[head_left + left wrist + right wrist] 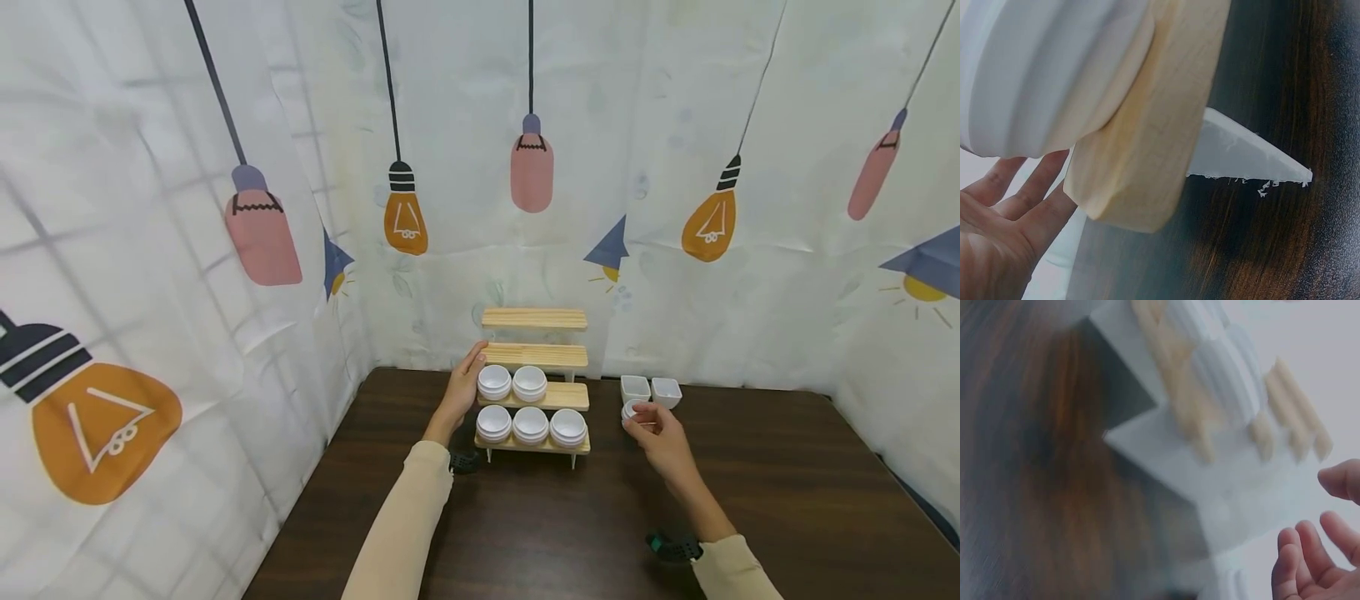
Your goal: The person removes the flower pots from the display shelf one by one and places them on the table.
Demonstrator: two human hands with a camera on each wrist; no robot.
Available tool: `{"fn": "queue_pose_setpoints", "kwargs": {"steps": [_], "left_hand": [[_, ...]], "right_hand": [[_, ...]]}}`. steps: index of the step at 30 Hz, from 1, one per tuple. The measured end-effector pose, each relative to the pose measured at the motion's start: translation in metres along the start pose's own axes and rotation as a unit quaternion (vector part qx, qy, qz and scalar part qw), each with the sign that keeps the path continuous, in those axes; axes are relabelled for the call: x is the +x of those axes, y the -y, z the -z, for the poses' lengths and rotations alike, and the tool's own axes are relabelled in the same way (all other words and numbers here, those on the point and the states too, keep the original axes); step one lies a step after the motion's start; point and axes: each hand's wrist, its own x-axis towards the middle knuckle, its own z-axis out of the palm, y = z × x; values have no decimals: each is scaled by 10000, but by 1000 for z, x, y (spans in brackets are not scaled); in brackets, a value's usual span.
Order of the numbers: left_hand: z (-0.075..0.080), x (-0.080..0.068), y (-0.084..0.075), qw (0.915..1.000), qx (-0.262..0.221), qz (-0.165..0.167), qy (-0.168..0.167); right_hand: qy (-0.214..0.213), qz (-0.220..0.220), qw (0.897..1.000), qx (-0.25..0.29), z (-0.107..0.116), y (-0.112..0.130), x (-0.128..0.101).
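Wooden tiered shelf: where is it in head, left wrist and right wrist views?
Head: wooden tiered shelf at centre, on the dark table, with the left hand at its left end.
Left wrist: one shelf end fills the upper middle, a white bowl on it.
Right wrist: blurred, upper centre to right.
Shared landmark: the white ribbed bowls on the shelf.

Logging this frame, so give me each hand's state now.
Left hand: open, fingers straight against the wooden rack's left end.
Right hand: fingers at a round white bowl; grip cannot be told.
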Motion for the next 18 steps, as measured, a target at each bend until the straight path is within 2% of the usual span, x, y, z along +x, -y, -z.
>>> {"fn": "queue_pose_setpoints", "kwargs": {"steps": [3,7,12,18], "left_hand": [[0,-5,-6,10000,65,-52,-32],[-2,-6,-6,9999,19,-116,-59],[-3,-7,-7,10000,-19,-75,-36],[-1,-4,-5,10000,22,-64,-58]], "right_hand": [[136,387,9991,-61,-9,17,2],[335,757,9965,89,-20,37,5],[637,1002,9925,303,-34,59,12],[852,1212,9880,435,-52,73,21]]}}
